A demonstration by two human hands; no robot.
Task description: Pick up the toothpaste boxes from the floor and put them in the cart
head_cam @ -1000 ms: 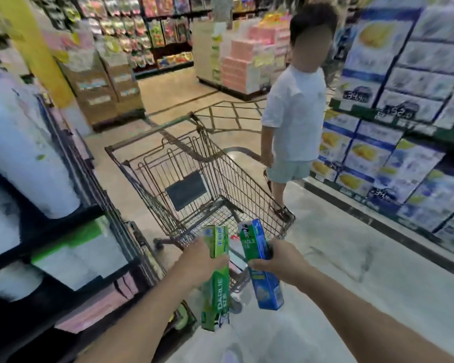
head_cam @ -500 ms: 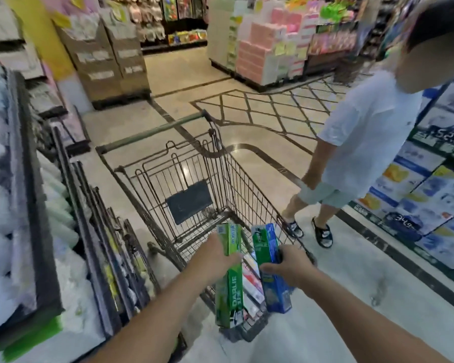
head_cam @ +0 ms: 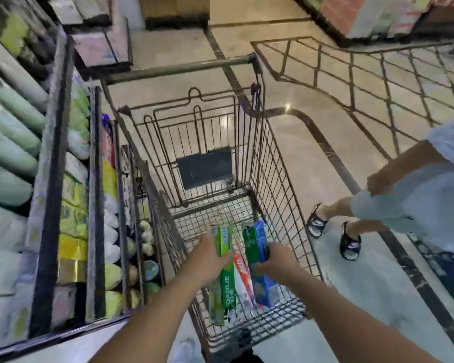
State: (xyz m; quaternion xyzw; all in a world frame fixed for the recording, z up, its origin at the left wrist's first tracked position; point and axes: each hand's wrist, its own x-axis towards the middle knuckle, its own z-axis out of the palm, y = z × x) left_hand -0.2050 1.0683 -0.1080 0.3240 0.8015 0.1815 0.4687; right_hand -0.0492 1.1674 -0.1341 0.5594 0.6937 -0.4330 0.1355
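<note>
Shop aisle, polished tile floor [head_cam: 312, 158]. Left hand [head_cam: 207, 260] is gripping a green toothpaste box [head_cam: 222, 273]; right hand [head_cam: 275, 260] is gripping a blue toothpaste box [head_cam: 260, 263]. Both boxes are hanging inside the near end of the cart [head_cam: 281, 184], over a red-and-white box [head_cam: 243, 281] lying on its floor. Another person's sandalled feet [head_cam: 333, 231] are standing just beside the cart's right wall.

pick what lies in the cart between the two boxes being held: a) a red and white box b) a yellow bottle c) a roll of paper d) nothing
a: a red and white box lies in the cart between the green box in the left hand and the blue and green box in the right hand.
</note>
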